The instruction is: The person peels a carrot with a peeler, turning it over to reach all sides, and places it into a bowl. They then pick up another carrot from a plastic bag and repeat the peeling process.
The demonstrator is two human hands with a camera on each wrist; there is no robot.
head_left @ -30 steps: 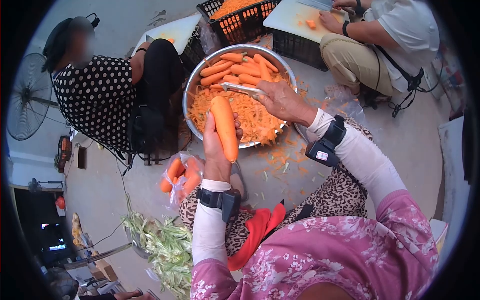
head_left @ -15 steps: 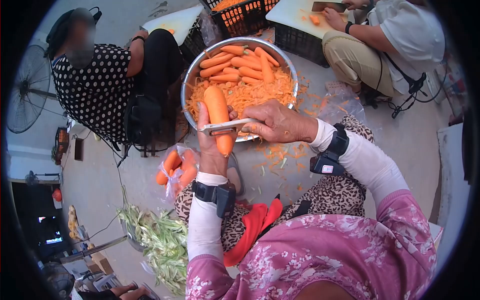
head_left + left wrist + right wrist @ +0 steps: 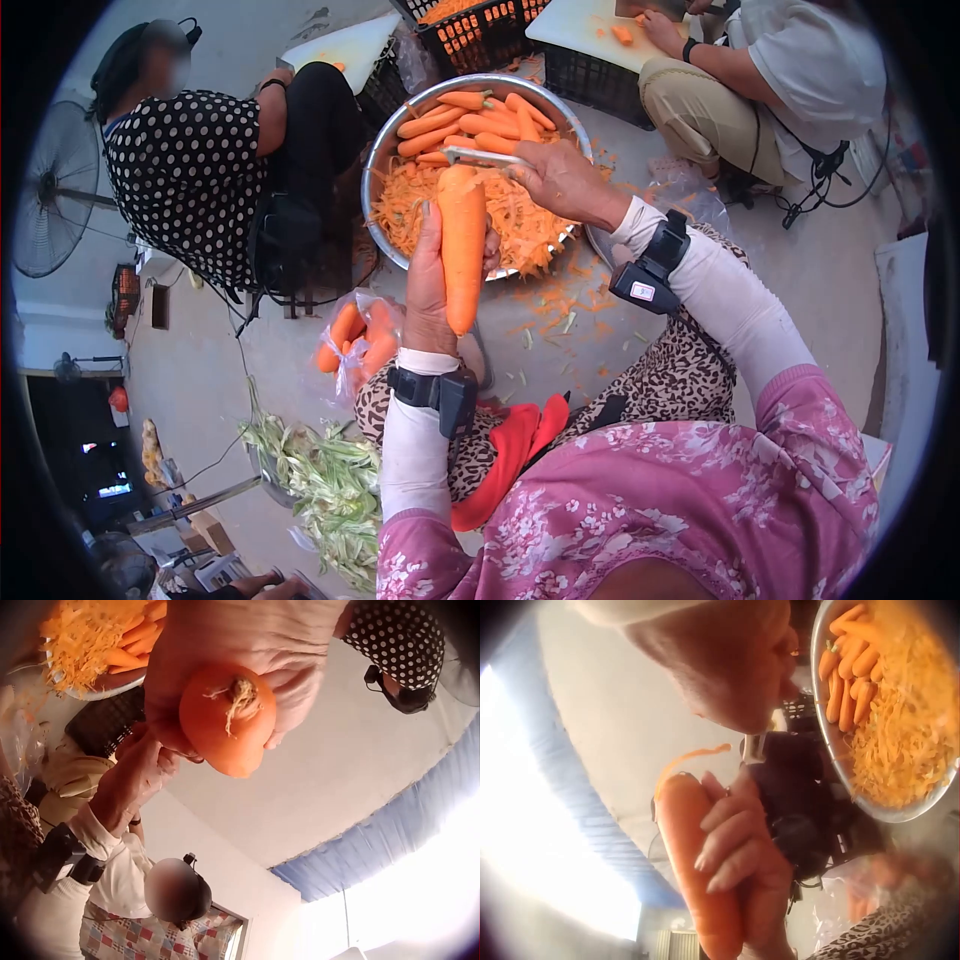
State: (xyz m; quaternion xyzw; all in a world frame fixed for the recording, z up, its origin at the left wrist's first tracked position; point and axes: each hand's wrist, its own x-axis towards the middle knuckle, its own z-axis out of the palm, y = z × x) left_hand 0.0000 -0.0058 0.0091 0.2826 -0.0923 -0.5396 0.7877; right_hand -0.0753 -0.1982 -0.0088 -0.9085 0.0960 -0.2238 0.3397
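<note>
standing fan (image 3: pixel 50 190), left | 1 person in polka-dot top (image 3: pixel 185 190) | 1 person in white top (image 3: pixel 815 80) | leaves (image 3: pixel 325 490) on floor (image 3: pixel 200 400)

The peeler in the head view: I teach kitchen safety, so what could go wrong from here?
The peeler in the right hand could slip and nick the fingers of the left hand, curled round the carrot. The scraps scattered on the floor might make someone lose their footing.
</note>
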